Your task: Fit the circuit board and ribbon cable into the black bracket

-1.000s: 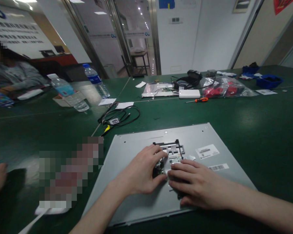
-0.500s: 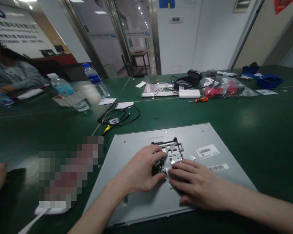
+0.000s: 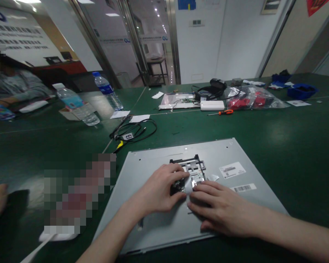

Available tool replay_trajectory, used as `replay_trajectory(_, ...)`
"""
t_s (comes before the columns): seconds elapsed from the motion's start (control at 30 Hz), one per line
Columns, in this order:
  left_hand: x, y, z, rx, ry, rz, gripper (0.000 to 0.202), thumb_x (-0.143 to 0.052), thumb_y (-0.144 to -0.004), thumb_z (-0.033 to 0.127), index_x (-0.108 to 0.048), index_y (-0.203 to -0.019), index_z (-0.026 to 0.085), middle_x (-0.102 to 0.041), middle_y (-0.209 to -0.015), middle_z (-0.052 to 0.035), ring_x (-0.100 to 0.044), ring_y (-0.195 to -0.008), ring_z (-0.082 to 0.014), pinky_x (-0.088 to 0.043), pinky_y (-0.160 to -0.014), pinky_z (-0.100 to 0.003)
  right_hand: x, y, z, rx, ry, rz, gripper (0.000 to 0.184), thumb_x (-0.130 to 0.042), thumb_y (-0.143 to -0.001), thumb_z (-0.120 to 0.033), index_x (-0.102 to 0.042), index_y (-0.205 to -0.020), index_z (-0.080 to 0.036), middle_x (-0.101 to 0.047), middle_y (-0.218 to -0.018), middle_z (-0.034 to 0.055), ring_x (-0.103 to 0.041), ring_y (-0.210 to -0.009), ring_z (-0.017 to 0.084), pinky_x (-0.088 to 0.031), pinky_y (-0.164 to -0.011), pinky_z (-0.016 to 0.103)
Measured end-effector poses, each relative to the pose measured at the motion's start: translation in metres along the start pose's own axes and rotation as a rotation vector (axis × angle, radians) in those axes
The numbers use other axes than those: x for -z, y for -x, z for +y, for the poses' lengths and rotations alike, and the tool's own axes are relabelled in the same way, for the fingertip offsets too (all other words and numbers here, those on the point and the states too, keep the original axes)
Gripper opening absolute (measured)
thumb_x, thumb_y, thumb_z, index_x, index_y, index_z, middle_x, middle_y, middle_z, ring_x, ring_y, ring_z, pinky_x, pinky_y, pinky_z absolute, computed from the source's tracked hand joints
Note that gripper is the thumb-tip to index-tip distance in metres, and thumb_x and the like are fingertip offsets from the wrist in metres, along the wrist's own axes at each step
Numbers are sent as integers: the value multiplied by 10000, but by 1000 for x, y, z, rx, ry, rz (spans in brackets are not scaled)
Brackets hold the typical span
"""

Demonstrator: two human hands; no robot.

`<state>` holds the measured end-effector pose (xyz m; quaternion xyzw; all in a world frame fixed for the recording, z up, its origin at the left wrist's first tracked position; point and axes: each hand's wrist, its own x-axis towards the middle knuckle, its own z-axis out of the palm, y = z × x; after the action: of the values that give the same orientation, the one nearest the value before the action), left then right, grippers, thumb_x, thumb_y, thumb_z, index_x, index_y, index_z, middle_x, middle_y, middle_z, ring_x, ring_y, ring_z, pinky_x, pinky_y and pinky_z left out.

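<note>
- Left hand (image 3: pixel 157 193): fingers curled, with the thumb and forefinger closed on a small dark board (image 3: pixel 177 186).
- Right hand (image 3: pixel 222 208): fingers straight and together, laid flat. The tips press on a white strip (image 3: pixel 188 185); nothing is gripped.
- The board is between the hands, at 3 o'clock from the left knuckles and 10 o'clock from the right hand.
- Board: dark, studded with small parts and mostly hidden by the fingers. It rests on a grey metal panel (image 3: pixel 153 160), with a black frame (image 3: pixel 190 163) just beyond at 12 o'clock.
- The panel lies flat on the green surface (image 3: pixel 276 138).
</note>
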<state>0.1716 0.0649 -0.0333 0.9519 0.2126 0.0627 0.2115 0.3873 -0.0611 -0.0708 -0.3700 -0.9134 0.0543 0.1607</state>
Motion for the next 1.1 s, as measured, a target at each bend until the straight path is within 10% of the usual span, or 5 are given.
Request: replay_trajectory(1.1, 3, 0, 6, -30, -89, 68, 370, -662, -833, 350, -642, -1182, 230, -638, -1104, -103, -580, -1020, -293, -464, -905, -496, -4, 2, 1, -13, -29, -15, 496, -442, -1030, -454, -458, -1444, -182, -538, -1443, 61, -443, -1347, 248, -288, -1173, 411)
